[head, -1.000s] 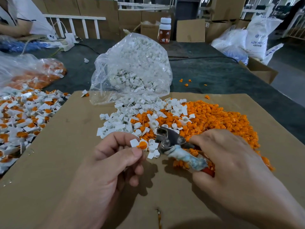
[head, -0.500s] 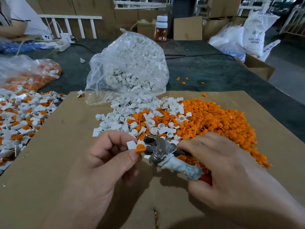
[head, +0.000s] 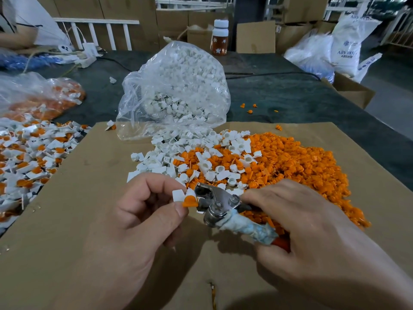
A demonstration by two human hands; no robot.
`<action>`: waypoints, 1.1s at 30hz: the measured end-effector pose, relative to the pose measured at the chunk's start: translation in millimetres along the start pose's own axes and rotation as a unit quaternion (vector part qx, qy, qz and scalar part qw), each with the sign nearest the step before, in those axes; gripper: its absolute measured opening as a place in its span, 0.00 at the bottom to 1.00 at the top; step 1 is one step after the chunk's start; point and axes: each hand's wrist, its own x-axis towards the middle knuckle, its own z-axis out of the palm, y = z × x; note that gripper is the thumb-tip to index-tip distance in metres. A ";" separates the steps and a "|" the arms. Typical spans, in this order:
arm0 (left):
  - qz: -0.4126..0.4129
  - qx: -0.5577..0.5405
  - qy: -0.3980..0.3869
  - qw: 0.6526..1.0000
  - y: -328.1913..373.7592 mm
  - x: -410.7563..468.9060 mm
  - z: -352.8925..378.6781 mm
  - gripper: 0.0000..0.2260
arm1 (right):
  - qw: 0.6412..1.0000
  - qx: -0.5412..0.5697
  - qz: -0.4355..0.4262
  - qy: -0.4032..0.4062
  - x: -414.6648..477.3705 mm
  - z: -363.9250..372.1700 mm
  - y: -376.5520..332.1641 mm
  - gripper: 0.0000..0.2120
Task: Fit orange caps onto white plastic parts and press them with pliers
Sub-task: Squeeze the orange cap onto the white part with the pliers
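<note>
At far right, a white sack (head: 345,48) reads "ABS" — its second word blurs. Since a second ago the pliers (head: 220,203), gripped by the right hand (head: 308,231), have closed in on the orange cap (head: 190,201) of the white part (head: 178,195) pinched by the left hand (head: 138,220) above the cardboard (head: 89,220) — jaws now at the cap. Behind, a clear bag (head: 190,63) holds white parts (head: 169,106); a second bag (head: 42,97) holds orange-and-white pieces.

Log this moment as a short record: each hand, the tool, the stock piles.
left hand: pinches a white part with an orange cap fitted
right hand: grips the pliers by the handles
pliers: jaws at the cap; contact unclear
loose stock: orange caps and white parts on the cardboard, ahead of the hands
bag: clear, holding white parts
finished pile: far left
</note>
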 end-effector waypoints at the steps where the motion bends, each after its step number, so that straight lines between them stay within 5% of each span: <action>1: 0.004 0.010 -0.001 1.000 -1.6 0.1 -0.5 0.08 | 1.000 -0.001 -0.003 -0.001 0.2 0.0 -0.3 0.22; 15: 0.018 0.038 -0.029 0.999 -9.8 -3.4 -2.8 0.08 | 1.000 -0.013 -0.016 -0.002 -0.4 3.5 0.9 0.23; 21: 0.001 0.053 -0.037 0.998 -13.3 -2.5 -5.7 0.18 | 1.000 -0.005 -0.017 -0.002 -0.8 4.4 0.8 0.18; 33: -0.002 0.055 -0.049 0.997 -14.5 -0.8 -9.8 0.17 | 0.999 -0.017 -0.021 0.021 0.3 4.0 -4.9 0.15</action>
